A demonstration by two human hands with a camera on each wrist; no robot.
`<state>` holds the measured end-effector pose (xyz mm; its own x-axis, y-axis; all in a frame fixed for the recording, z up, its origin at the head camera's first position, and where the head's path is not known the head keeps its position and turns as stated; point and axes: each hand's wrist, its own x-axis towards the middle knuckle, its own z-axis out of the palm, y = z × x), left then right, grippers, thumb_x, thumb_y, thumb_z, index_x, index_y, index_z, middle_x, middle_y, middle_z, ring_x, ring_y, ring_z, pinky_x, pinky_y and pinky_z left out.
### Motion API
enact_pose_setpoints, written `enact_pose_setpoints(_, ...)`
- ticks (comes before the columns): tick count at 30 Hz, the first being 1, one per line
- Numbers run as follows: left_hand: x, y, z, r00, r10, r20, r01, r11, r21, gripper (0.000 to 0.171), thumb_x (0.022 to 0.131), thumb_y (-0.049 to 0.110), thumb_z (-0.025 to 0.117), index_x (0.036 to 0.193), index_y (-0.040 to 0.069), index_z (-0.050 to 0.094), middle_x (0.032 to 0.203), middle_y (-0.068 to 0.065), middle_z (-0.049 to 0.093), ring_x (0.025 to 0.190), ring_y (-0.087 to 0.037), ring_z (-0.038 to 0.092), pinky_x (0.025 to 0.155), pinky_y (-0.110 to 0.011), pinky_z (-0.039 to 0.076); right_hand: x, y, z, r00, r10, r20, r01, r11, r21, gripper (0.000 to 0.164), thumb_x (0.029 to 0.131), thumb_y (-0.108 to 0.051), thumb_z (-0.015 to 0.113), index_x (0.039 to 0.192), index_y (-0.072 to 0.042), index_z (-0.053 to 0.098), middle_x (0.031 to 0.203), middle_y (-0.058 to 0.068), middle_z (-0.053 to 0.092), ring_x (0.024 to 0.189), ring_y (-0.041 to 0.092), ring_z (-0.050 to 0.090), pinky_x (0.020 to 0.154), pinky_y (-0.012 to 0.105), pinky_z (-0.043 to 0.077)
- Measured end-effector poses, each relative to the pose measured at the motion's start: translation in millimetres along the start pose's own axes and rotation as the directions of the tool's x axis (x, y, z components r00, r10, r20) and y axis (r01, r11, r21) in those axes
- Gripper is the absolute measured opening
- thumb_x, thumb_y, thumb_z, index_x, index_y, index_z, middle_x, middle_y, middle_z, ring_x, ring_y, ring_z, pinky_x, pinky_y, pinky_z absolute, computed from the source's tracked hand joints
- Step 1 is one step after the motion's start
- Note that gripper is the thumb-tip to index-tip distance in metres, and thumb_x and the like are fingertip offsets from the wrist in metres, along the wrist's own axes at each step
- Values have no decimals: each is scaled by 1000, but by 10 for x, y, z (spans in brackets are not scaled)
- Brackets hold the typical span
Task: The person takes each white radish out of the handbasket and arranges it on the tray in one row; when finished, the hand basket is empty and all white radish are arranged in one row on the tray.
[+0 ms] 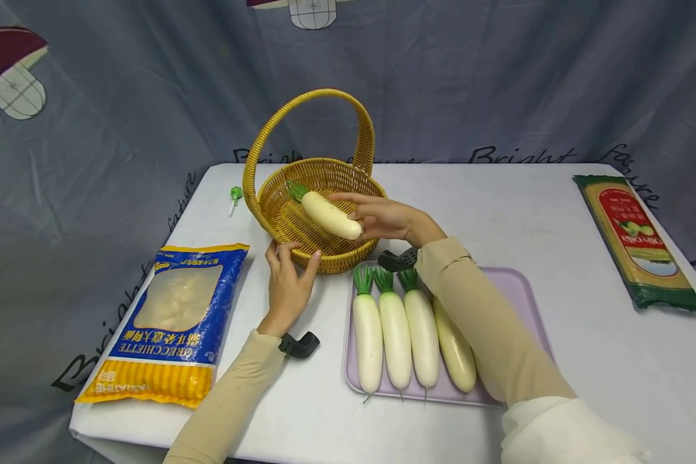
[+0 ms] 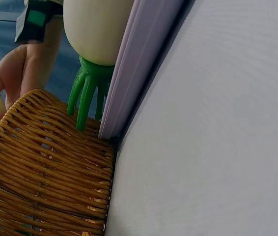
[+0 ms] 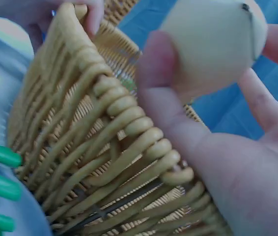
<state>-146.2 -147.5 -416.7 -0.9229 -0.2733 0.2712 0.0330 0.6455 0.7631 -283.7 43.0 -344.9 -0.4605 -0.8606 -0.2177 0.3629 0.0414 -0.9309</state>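
Observation:
My right hand (image 1: 390, 218) holds a white radish (image 1: 329, 215) over the wicker basket (image 1: 339, 263), near its right side. The radish is tilted, its green leafy end towards the back left and its root end by my fingers. In the right wrist view, the thumb (image 3: 159, 61) presses the near side of the radish. My left hand (image 1: 287, 287) grips the front left rim of the basket, fingertips over the edge. Three more white radishes (image 1: 395, 335) and a yellowish one (image 1: 455, 351) lie side by side on a lilac tray (image 1: 513, 290), partly under my right forearm.
A blue and yellow bag of orecchiette (image 1: 171, 328) lies at the left. Behind it is a small green lollipop-like item (image 1: 235, 194). A green and red pasta packet (image 1: 640, 241) lies at the far right. The basket's tall handle (image 1: 325, 93) arches over its left and back.

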Motion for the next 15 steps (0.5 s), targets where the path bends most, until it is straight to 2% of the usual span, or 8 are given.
enact_pose_setpoints(7, -2, -1, 8, 1000, 4, 8, -4, 1000, -9, 55, 86, 58, 46, 119, 15, 38, 143, -22, 12, 104, -41, 48, 74, -48, 44, -291, 33, -13, 993, -121, 5, 119, 980, 157, 53, 95, -4, 25, 145, -20, 16, 125, 8, 39, 107, 23, 51, 87, 37, 42)
enact_pose_setpoints(9, -2, 5, 9, 1000, 4, 6, -4, 1000, -13, 55, 86, 57, 46, 120, 14, 38, 143, -22, 12, 103, -41, 49, 74, -48, 44, -368, 38, -38, 988, -154, 2, 151, 970, 191, 52, 96, -7, 22, 145, -20, 14, 126, 7, 38, 109, 23, 50, 89, 35, 42)
enact_pose_setpoints(11, -5, 8, 7, 1000, 4, 8, -4, 1000, -15, 54, 86, 56, 47, 120, 14, 38, 143, -22, 12, 103, -42, 49, 74, -48, 44, -444, 36, -64, 983, -185, 3, 180, 957, 228, 51, 96, -8, 20, 146, -19, 11, 133, 4, 32, 114, 22, 47, 93, 34, 40)
enact_pose_setpoints(15, -7, 14, 7, 1000, -3, 10, 3, 1000, -16, 52, 86, 55, 47, 119, 16, 37, 144, -21, 11, 105, -42, 48, 75, -49, 44, -614, 40, -128, 973, -231, -3, 220, 920, 324, 50, 97, -9, 17, 146, -20, 11, 138, 3, 27, 117, 19, 46, 97, 33, 39)
